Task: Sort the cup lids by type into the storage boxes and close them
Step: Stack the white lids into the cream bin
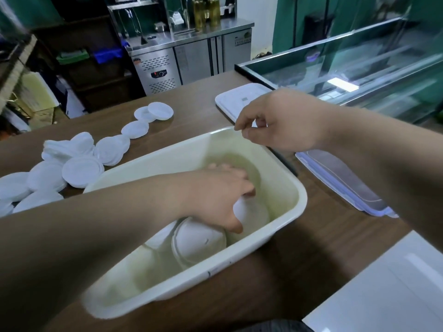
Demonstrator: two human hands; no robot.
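A cream storage box [285, 212] stands open on the wooden counter in the middle of the head view. My left hand [215, 195] reaches down into it and grips a stack of white cup lids [251, 212]. More white lids [199, 240] lie inside, nearer to me. My right hand [275, 123] hovers above the box's far rim with fingers loosely curled, holding nothing. Several loose white lids [81, 171] are scattered on the counter to the left, some in small stacks [153, 112].
A white box cover [230, 101] lies behind my right hand. A clear cover with blue clips [340, 183] lies right of the box. A glass display case [359, 68] runs along the right. A white surface [383, 291] fills the near right corner.
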